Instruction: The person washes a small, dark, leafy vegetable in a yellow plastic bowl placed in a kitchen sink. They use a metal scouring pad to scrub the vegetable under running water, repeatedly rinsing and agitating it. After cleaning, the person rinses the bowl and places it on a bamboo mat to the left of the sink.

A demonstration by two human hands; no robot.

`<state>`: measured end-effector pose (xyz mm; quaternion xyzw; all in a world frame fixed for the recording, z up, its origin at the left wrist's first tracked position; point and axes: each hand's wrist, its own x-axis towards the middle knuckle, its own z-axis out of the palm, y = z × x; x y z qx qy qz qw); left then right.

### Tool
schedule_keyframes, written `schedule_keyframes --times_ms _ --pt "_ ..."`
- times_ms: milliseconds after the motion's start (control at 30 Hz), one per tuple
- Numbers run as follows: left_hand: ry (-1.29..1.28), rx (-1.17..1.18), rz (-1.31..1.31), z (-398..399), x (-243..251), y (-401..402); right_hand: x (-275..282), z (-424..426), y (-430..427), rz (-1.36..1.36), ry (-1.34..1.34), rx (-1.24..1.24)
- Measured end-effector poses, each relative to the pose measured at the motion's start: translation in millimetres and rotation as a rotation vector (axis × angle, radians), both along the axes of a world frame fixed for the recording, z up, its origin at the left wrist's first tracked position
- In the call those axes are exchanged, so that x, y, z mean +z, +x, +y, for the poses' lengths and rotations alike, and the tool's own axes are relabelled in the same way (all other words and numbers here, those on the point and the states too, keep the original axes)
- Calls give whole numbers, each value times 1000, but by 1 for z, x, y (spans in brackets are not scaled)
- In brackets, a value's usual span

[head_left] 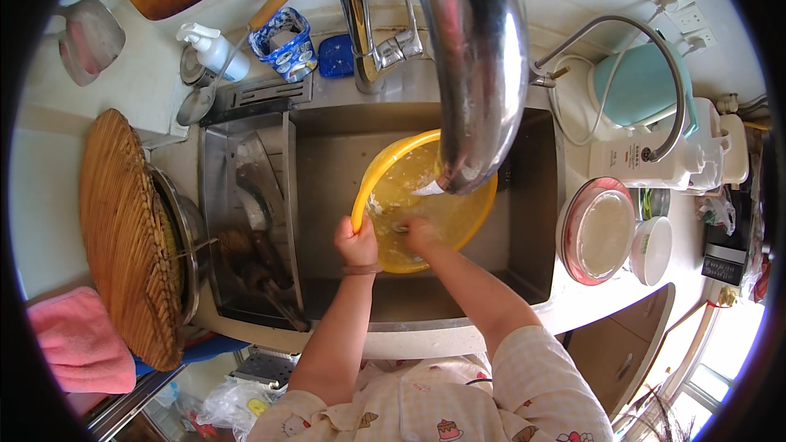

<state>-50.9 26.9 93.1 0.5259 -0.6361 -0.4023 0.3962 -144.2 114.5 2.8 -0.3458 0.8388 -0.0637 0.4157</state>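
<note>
A yellow plastic basin (393,156) stands tilted in the steel sink (331,153), with cloudy water and pale bits in it. My left hand (357,244) grips its rim on the near left side. Inside the basin is my right hand (424,234), low near the water; something small and pale shows at its fingertips, too unclear to name. Whether those fingers are closed on it I cannot make out. Above hangs the large chrome faucet spout (482,104), hiding part of the basin, and water (428,189) runs from its mouth.
Left of the sink's divider (291,209) lie a cleaver (258,178) and a dark brush (239,242). A woven straw lid (120,239) leans at far left. Stacked bowls (605,233) and a white jug (638,159) stand right. Behind are a pump bottle (215,52) and faucet lever (410,18).
</note>
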Motion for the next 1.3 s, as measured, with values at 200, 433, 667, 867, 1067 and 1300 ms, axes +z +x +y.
schedule_keyframes --times_ms 200,433,667,867,1067,1300 --pt "37 51 -13 -2 11 -3 27 4 -30 734 147 343" --pt "-4 62 19 -2 -2 2 47 -29 21 -178 25 41" --pt "-47 33 -84 -1 8 -3 14 6 -17 418 123 263" --pt "7 73 14 -3 1 1 63 -19 17 -336 -74 -183" --pt "32 86 29 0 14 -7 43 -12 24 -43 -95 -93" --pt "18 16 -25 -10 16 -2 33 13 -2 -1 -6 95"
